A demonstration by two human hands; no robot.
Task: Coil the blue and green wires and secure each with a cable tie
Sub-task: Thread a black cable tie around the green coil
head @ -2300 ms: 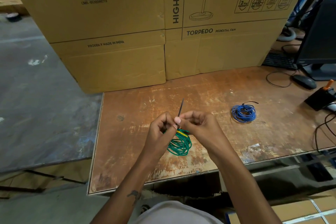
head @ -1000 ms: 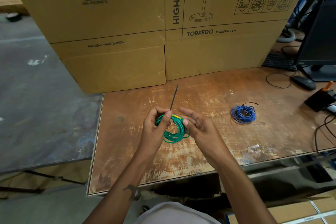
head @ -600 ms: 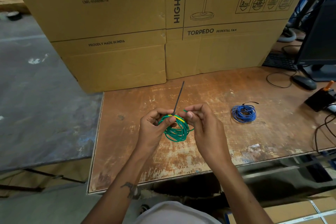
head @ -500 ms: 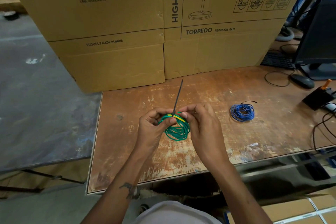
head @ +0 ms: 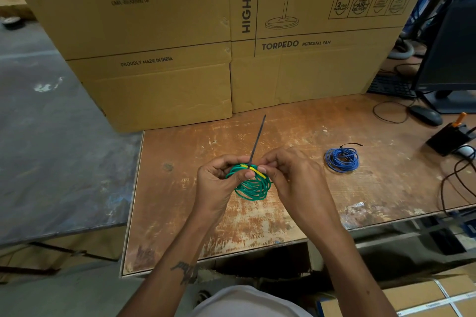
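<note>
Green wire coil (head: 252, 186) pinched by both hands, left (head: 219, 183) and right (head: 291, 177), at its black cable tie (head: 257, 139).

a warehouse or workshop storeroom: tall brown cardboard pedestal-fan cartons (head: 159, 33) stand stacked behind a worn, scuffed plywood desk (head: 296, 134), a stained grey concrete floor (head: 51, 149) lies to the left, and a black computer monitor (head: 453, 59), keyboard (head: 391, 86) and mouse (head: 425, 115) sit at right.

A worn, scuffed wooden table (head: 180, 213) carries stacked cardboard boxes (head: 159, 41) along its twelve o'clock edge. A tied blue wire coil (head: 342, 159) lies toward three o'clock; a black mouse (head: 425, 115), keyboard (head: 391, 87) and monitor (head: 450, 59) sit near two o'clock.
</note>
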